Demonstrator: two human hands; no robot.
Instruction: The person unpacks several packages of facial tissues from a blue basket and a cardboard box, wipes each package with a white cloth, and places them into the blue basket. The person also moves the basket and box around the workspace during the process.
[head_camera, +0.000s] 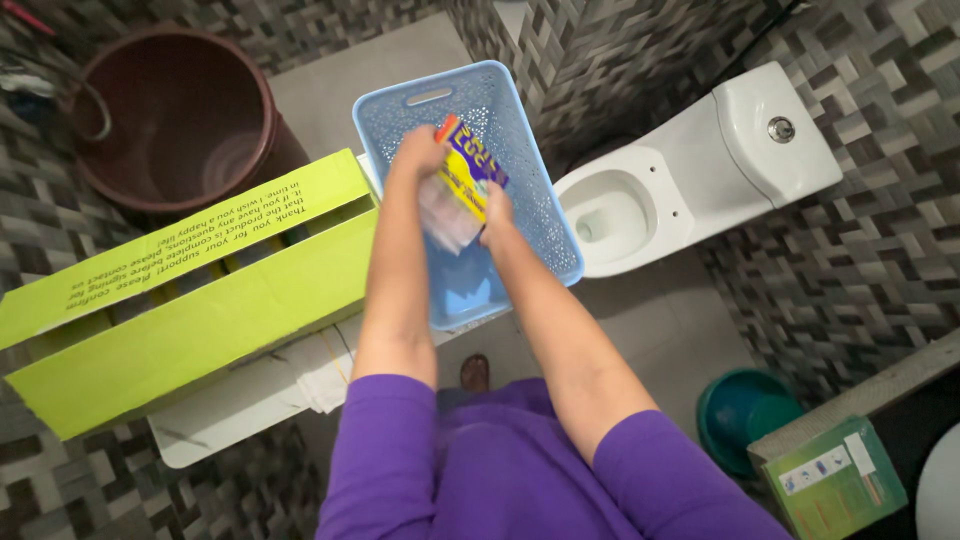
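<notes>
Tiled bathroom floor, toilet (690, 170) at right. Your left hand (418, 152) and right hand (496, 212) both clamp a yellow-purple packet (468, 172) above the blue basket (400, 110); keep it over the basket's middle.

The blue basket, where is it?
In the head view the blue basket sits at top centre, under both hands, between the green box and the white toilet.
</notes>
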